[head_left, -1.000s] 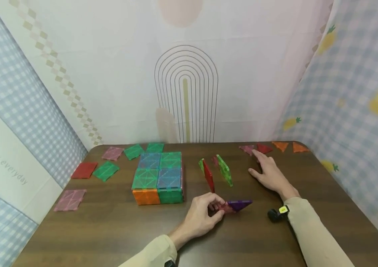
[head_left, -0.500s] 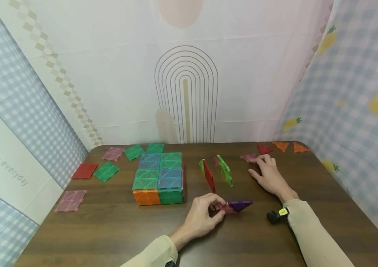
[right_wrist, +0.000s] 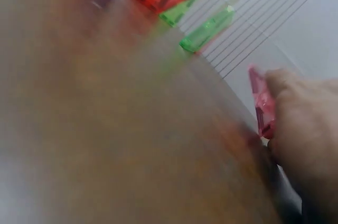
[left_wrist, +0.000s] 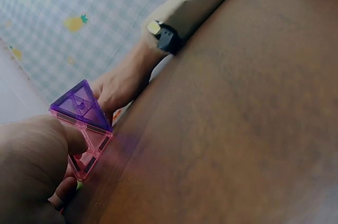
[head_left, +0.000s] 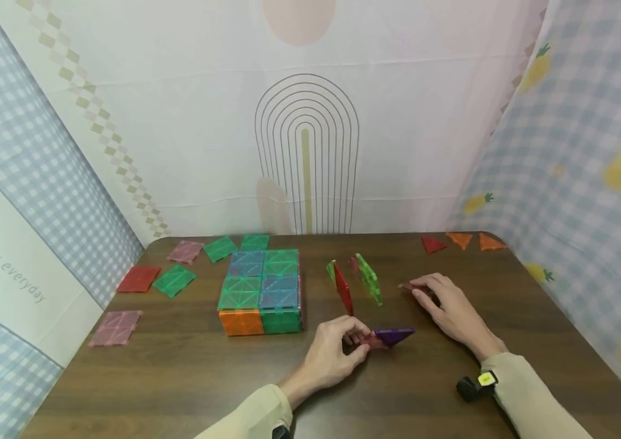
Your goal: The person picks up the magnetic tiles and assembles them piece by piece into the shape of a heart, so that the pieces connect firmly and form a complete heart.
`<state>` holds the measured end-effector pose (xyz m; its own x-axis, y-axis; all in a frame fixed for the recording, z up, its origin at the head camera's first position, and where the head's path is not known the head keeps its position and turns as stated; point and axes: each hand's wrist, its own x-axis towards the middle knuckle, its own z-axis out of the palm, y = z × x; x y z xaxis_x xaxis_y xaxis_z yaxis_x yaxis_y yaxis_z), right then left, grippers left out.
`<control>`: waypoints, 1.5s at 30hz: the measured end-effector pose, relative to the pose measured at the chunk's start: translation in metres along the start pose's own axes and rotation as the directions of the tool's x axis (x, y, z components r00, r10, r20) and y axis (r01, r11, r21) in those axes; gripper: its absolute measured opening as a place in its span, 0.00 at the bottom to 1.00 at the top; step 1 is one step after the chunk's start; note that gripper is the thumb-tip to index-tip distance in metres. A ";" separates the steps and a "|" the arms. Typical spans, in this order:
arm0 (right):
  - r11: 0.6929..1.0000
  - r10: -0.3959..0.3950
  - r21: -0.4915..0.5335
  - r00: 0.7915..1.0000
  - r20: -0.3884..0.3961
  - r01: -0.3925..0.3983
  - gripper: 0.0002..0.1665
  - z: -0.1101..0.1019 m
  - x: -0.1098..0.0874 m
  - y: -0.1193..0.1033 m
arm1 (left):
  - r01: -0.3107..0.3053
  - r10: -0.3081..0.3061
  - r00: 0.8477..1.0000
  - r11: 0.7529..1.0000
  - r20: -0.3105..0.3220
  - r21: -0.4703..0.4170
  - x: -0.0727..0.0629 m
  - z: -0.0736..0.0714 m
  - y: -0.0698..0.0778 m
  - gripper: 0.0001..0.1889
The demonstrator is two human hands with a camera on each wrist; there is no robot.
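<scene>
My left hand (head_left: 328, 352) pinches a pink triangular magnetic tile (left_wrist: 94, 140) near the table's middle. A purple triangular tile (left_wrist: 82, 102) is joined to that tile along one edge. Farther right, my right hand (head_left: 450, 310) pinches another pink triangular tile (right_wrist: 263, 102) between thumb and fingers; the hand covers part of it. Two joined pairs of tiles stand upright between the hands and the backdrop. One shows a red tile (head_left: 343, 291) with green behind it, the other a light green tile (head_left: 368, 280) with pink behind.
Left of my hands sits a box built of square tiles (head_left: 241, 294), with blue and green on top. Several loose square tiles lie around it, among them a red one (head_left: 138, 279). At the back right lie a red triangle (head_left: 433, 244) and two orange triangles (head_left: 460, 240).
My right hand reached the pink triangle at the back right, slid it nearer, and now holds it closer to me. The left hand and its joined tiles stay in place.
</scene>
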<state>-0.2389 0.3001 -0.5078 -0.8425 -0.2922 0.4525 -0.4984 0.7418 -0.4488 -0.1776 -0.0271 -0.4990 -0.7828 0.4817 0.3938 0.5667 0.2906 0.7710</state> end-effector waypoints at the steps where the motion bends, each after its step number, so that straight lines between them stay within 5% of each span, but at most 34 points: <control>1: 1.000 0.002 0.007 1.000 -0.011 -0.002 0.15 -0.001 -0.003 -0.002 | 0.003 -0.003 1.000 1.000 0.004 0.000 0.000 0.000 0.000 0.09; 9: 0.993 0.037 0.111 0.993 -0.114 -0.025 0.14 -0.008 -0.020 -0.012 | 0.008 -0.008 1.000 1.000 0.009 -0.002 -0.001 -0.001 -0.001 0.09; 14: 0.989 0.073 0.139 0.992 -0.108 -0.058 0.11 -0.011 -0.028 -0.018 | 0.004 -0.004 1.000 1.000 0.002 0.008 0.000 0.000 0.000 0.09; 19: 0.978 0.099 0.190 0.994 -0.046 -0.089 0.15 -0.014 -0.034 -0.022 | 0.001 -0.001 1.000 1.000 -0.001 0.012 0.000 0.000 0.001 0.09; 26: 0.904 0.034 0.420 0.994 0.105 -0.076 0.13 -0.020 -0.038 -0.028 | 0.004 -0.004 1.000 1.000 0.007 0.008 0.000 -0.001 0.000 0.08; 37: 0.899 -0.045 0.430 0.959 0.281 -0.084 0.13 -0.021 -0.042 -0.037 | 0.007 -0.007 1.000 1.000 0.013 0.002 0.001 0.001 0.000 0.08; 45: 0.917 -0.092 0.398 0.956 0.280 -0.028 0.13 -0.008 -0.042 -0.050 | 0.018 -0.018 1.000 1.000 -0.002 0.012 0.001 0.000 0.000 0.09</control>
<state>-0.1768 0.2797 -0.4981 -0.8165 -0.5165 0.2580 -0.5145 0.4483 -0.7309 -0.1781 -0.0270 -0.4984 -0.7936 0.4747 0.3807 0.5554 0.3095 0.7718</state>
